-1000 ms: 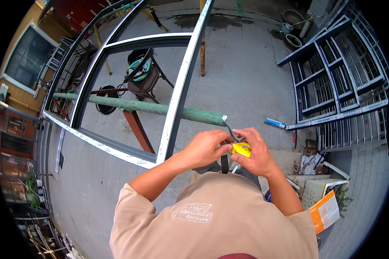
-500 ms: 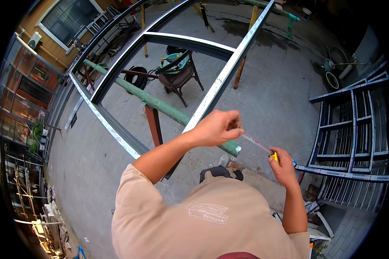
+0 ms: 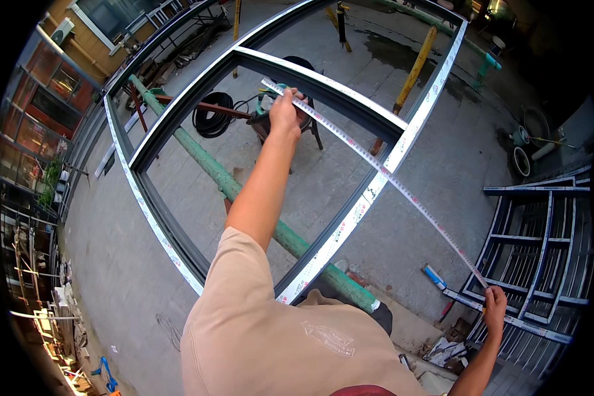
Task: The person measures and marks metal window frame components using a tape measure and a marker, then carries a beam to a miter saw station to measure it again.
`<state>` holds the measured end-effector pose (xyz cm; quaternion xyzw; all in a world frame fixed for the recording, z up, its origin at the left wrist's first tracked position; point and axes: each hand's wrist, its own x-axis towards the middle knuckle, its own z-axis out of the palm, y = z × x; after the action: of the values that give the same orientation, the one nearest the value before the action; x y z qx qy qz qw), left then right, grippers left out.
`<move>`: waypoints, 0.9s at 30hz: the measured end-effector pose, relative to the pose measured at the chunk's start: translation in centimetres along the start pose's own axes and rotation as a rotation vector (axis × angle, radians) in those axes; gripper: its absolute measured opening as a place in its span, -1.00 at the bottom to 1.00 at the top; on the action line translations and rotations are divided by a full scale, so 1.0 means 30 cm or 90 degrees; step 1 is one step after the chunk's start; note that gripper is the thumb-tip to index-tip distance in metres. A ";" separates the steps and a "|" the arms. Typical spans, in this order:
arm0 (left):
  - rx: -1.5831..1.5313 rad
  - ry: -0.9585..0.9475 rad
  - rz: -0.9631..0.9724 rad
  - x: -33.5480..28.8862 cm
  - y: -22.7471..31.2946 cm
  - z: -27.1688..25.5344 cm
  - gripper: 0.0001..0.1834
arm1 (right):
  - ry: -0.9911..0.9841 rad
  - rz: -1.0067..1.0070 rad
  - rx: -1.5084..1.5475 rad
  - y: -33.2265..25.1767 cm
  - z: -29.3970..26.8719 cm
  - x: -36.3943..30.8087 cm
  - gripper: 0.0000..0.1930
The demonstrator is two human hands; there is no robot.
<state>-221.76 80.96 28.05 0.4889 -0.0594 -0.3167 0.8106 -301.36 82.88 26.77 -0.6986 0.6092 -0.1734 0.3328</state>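
A white tape measure is stretched out in a long slant between my two hands. My left hand is closed on the blade near its free end, above the opening of a large metal frame. Low on the right, my right hand is closed at the other end of the blade; its case is hidden in the fingers. The blade passes over the frame's right-hand bar. That frame has dark profiles with whitish printed film on top and a crossbar. It rests on a green pipe.
A dark chair and a black hose coil are beneath the frame. Barred metal frames lie stacked at the right, near a blue-and-white tube. A yellow post stands at the far right bar. Buckets sit farther right.
My hands have spread far apart, drawing out much more of the blade. The left has reached forward over the frame and the right has gone down to the right. The view has shifted.
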 end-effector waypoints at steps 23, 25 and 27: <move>-0.015 -0.176 0.000 0.073 -0.297 0.182 -0.71 | 0.229 -0.335 -0.205 -0.897 0.540 0.568 -0.85; -0.017 -0.180 -0.005 0.076 -0.296 0.178 -0.72 | 0.225 -0.327 -0.207 -0.897 0.544 0.572 -0.84; -0.019 -0.184 -0.008 0.080 -0.292 0.174 -0.72 | 0.225 -0.323 -0.204 -0.901 0.551 0.574 -0.84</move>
<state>-225.96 72.84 22.95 0.4265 -0.1676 -0.3896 0.7989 -267.37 71.41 30.38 -0.8302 0.4842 -0.2708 0.0548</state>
